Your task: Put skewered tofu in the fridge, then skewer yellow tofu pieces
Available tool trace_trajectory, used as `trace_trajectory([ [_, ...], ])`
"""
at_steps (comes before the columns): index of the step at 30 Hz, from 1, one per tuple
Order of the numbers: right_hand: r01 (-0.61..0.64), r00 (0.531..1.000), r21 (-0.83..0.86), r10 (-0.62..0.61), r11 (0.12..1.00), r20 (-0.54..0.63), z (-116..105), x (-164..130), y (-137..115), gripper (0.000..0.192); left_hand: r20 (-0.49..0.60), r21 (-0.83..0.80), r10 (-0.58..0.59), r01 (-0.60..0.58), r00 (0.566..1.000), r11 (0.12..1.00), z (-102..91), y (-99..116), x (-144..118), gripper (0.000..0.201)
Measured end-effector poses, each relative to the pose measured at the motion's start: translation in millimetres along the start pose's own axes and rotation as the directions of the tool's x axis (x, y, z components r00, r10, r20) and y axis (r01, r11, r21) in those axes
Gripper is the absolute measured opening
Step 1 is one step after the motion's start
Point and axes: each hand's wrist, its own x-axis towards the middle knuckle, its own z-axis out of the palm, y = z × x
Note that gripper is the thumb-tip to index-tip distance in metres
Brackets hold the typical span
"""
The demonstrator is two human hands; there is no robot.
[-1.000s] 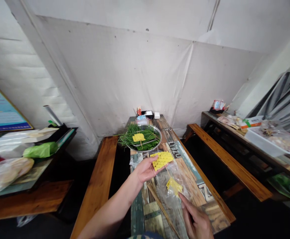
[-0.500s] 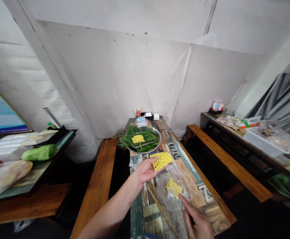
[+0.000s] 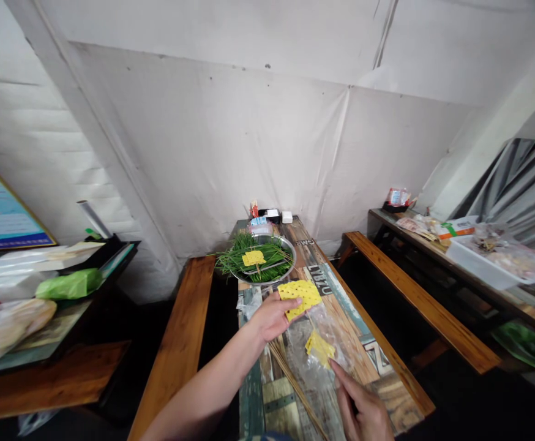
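Note:
My left hand (image 3: 272, 317) is closed on a thin yellow food sheet (image 3: 303, 295) dotted with holes, its thumb lying across the top face. Below it, smaller yellow sheet pieces (image 3: 319, 348) rest on a clear plastic bag (image 3: 302, 364) on the table. My right hand (image 3: 363, 407) has its index finger stretched to the edge of those pieces, with a gap between finger and thumb. I see nothing held in it. Long thin wooden skewers (image 3: 295, 386) lie between my hands and the table's near edge.
A metal bowl (image 3: 294, 251) of long green stalks (image 3: 235, 254) stands farther up the table, a skewered yellow piece (image 3: 253, 258) on top. Wooden benches (image 3: 180, 331) flank the table. Side tables hold bagged goods and a white bin (image 3: 483, 263). A pale sheeted wall (image 3: 212, 147) closes the back.
My left thumb has come over onto the top of the yellow sheet, which has tilted slightly. My right hand stays almost where it was. The view has shifted a little.

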Motion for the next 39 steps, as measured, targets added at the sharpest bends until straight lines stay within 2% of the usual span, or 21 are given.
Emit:
trace_trajectory([
  [11,-0.071,0.997,0.038,0.072,0.997,-0.024,-3.2,4.5,-8.6,0.035,0.018,0.035,0.023,-0.024,1.0,0.999,3.6,-5.2,-0.8,0.039],
  [18,-0.06,0.998,-0.007,0.06,0.998,-0.032,0.8,2.9,-3.7,0.035,-0.006,0.029,0.015,-0.015,1.0,0.999,7.8,-5.7,-1.6,0.039],
  [33,-0.049,0.995,0.011,0.05,0.999,-0.084,0.1,12.3,-10.1,0.034,0.023,0.059,0.036,-0.037,0.999,0.998,20.0,-9.0,-6.5,0.034],
  [36,-0.089,0.984,0.038,0.094,0.995,-0.153,0.0,13.9,-11.5,0.035,0.019,0.024,0.04,-0.04,0.999,0.999,21.7,-7.4,-8.4,0.03],
  [39,-0.074,0.987,0.062,0.082,0.995,-0.14,-0.8,15.6,-12.2,0.034,-0.013,-0.013,0.04,-0.04,0.999,0.999,23.7,-5.6,-10.9,0.026],
])
